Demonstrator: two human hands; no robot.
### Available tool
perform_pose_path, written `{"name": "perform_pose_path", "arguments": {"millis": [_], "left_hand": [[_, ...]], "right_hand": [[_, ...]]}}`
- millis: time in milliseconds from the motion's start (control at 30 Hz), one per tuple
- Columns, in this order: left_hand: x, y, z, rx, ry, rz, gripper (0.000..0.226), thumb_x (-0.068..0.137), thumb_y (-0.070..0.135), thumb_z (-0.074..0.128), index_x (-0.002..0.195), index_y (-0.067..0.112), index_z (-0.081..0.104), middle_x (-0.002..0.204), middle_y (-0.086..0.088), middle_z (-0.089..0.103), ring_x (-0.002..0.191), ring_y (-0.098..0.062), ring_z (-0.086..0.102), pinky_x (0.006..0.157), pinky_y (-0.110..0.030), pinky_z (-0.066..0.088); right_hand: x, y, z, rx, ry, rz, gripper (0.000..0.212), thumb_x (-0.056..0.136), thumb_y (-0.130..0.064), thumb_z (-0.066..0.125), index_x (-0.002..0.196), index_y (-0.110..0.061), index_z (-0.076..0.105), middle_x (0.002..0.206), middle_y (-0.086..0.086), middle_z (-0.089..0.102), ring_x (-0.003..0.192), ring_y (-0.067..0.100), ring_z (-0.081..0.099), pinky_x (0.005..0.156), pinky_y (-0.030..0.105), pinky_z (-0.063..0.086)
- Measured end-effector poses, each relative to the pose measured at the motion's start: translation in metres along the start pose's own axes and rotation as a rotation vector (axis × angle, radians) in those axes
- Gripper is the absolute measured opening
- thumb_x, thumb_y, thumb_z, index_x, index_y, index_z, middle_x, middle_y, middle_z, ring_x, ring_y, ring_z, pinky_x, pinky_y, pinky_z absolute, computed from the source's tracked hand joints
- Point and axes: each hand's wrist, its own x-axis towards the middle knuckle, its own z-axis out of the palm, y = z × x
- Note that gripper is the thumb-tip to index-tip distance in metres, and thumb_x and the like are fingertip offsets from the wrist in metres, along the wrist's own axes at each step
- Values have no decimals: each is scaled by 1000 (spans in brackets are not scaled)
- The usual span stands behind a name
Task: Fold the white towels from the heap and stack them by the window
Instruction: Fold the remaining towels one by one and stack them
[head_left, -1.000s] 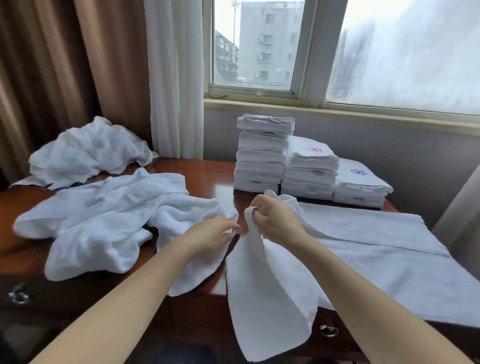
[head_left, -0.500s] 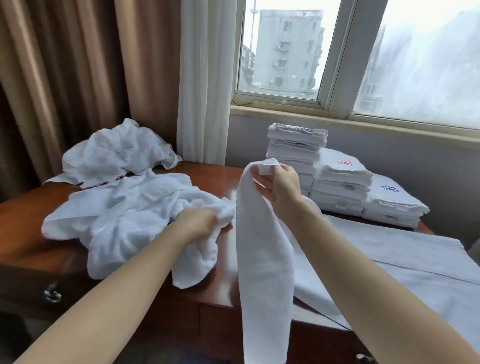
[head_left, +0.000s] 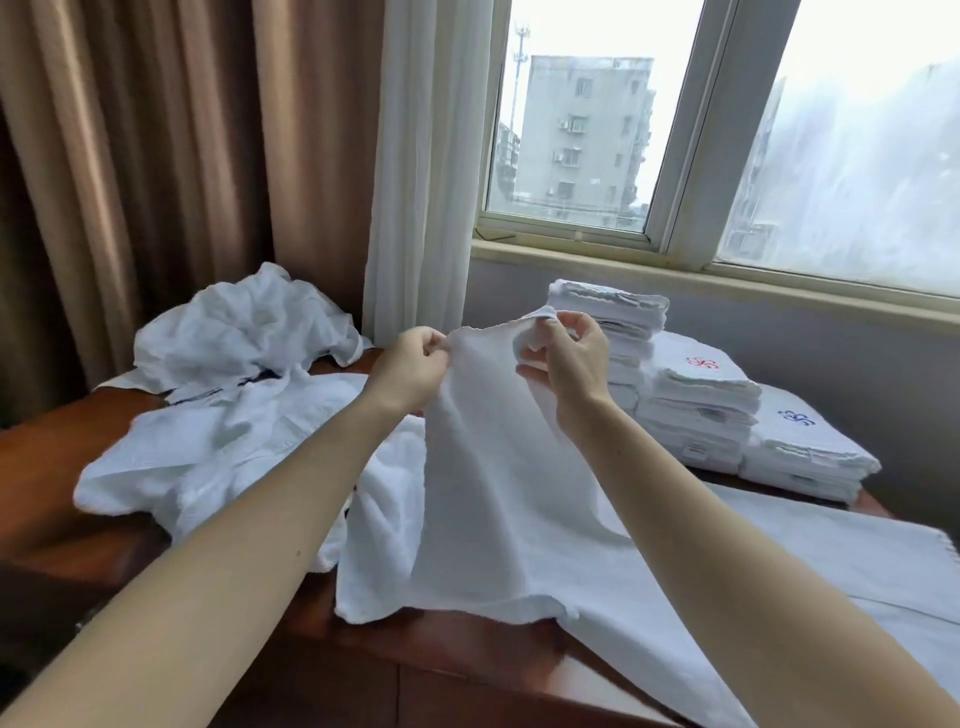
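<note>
I hold a white towel (head_left: 483, 467) up in front of me by its top edge. My left hand (head_left: 408, 369) pinches the left corner and my right hand (head_left: 566, 358) pinches the right corner. The cloth hangs down over the table, its lower edge near the front. A heap of crumpled white towels (head_left: 244, 332) lies at the back left, with more loose ones (head_left: 208, 452) spread in front of it. Three stacks of folded towels (head_left: 696, 415) stand under the window at the back right.
A wooden table (head_left: 52, 441) carries everything; a large white cloth (head_left: 831, 561) lies flat on its right half. Brown curtains (head_left: 156, 156) and a white sheer curtain (head_left: 426, 156) hang behind on the left. The window sill (head_left: 727, 280) runs above the stacks.
My left hand left the loose towels and took the hanging towel's other corner. The towel, held by my right hand alone before, is now spread between both hands.
</note>
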Motion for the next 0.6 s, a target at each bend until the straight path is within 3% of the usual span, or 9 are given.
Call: {"name": "perform_pose_path", "arguments": {"millis": [133, 200, 267, 367, 467, 533, 600], "left_hand": [[23, -5, -5, 31, 42, -70, 14, 92, 17, 51, 91, 19, 65, 78, 2, 64, 77, -26, 61, 67, -34, 53], [28, -11, -6, 55, 45, -100, 15, 93, 17, 51, 93, 17, 66, 81, 1, 65, 85, -29, 64, 77, -41, 58], [28, -22, -8, 78, 50, -130, 15, 94, 20, 53, 93, 16, 67, 83, 1, 66, 88, -30, 66, 77, -44, 59], [26, -42, -11, 73, 79, -189, 15, 95, 20, 53, 96, 14, 67, 91, -4, 67, 92, -31, 66, 80, -45, 59], [24, -55, -15, -60, 133, -239, 20, 99, 16, 44, 108, 11, 61, 92, -6, 64, 88, -28, 63, 87, -46, 56], [21, -59, -17, -68, 168, -204, 18, 100, 20, 41, 95, 16, 58, 92, -7, 63, 84, -25, 61, 87, -44, 53], [18, -61, -14, -10, 164, -157, 15, 98, 23, 46, 100, 16, 58, 103, -7, 63, 94, -24, 61, 91, -43, 50]], "right_hand": [[5, 4, -3, -306, 26, -202, 15, 87, -23, 66, 74, -20, 61, 71, -4, 59, 66, 11, 54, 60, 24, 43], [3, 6, 1, -378, -15, -244, 19, 83, -23, 66, 66, -19, 58, 59, -13, 53, 56, 2, 47, 55, 19, 38], [-2, 11, 6, -394, -115, -231, 20, 83, -21, 66, 65, -14, 59, 58, -12, 52, 56, 3, 46, 55, 19, 38], [-11, 24, 15, -428, -412, -101, 14, 88, -22, 66, 83, -9, 68, 75, -1, 64, 70, 10, 57, 66, 27, 46], [-19, 42, 14, -472, -714, 124, 18, 95, -36, 60, 105, -24, 68, 96, -6, 75, 95, 6, 68, 89, 30, 48], [-17, 50, 8, -472, -731, 154, 22, 96, -38, 58, 112, -26, 67, 103, -7, 76, 103, 5, 68, 96, 32, 45], [-14, 54, -4, -456, -647, 127, 22, 96, -33, 58, 113, -23, 68, 100, -5, 76, 100, 6, 69, 92, 29, 48]]}}
